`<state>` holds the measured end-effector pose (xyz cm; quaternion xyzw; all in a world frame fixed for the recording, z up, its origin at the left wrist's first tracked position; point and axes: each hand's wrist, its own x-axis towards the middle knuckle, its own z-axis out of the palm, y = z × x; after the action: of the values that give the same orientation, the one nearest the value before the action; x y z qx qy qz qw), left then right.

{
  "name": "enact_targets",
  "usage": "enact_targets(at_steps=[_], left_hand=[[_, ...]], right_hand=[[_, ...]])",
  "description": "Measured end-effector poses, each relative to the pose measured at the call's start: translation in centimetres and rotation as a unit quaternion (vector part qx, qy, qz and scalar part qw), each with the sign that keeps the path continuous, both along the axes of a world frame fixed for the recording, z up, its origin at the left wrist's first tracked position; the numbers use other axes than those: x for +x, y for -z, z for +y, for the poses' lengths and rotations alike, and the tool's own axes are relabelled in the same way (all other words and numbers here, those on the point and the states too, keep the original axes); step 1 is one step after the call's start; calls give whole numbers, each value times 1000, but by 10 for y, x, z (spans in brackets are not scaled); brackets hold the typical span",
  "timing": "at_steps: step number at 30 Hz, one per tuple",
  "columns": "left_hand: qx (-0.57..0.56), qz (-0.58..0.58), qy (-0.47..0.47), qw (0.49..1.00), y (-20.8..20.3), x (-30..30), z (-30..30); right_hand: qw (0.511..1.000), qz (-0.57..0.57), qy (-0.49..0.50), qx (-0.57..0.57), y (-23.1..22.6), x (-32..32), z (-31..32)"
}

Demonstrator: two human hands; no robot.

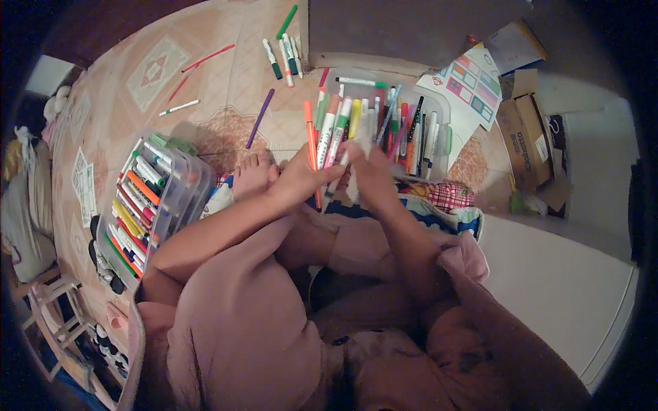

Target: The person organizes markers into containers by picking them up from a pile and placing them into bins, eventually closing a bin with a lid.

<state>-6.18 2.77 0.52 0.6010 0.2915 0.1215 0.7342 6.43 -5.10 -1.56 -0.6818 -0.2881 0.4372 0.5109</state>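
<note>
My left hand point(310, 170) is closed around a bunch of markers in front of me. Among them are an orange marker point(312, 137) and a white marker with a green cap point(337, 133). Against this bunch, my right hand point(372, 175) is closed on a crumpled white tissue or cloth point(358, 164), partly blurred. Just beyond the hands lies a clear plastic box point(444, 113) with many markers and pens in it; the hands hide its near left part. To my left stands another clear plastic box point(199, 181), filled with rows of markers.
Loose on the tiled floor are a purple marker point(260, 118), white markers with dark green caps point(271, 58), a green marker point(287, 22) and red pens point(208, 58). Right of the far box are a printed sheet point(473, 82) and an opened cardboard box point(528, 140). My bare foot point(252, 175) is close by.
</note>
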Motion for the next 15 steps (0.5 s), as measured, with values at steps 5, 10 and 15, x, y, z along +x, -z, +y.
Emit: enact_targets(at_steps=[5,10,15], left_hand=[[-169,-2,15,985,16,-3,-5],[-111,-5,19,994,16,-2,-8],[-65,36,36,997,16,-4,-6]], right_hand=[[954,227,168,98,-16,21,3],[902,386,136,139,-17,4,0],[969,208,94,94,-13,-20,-6]])
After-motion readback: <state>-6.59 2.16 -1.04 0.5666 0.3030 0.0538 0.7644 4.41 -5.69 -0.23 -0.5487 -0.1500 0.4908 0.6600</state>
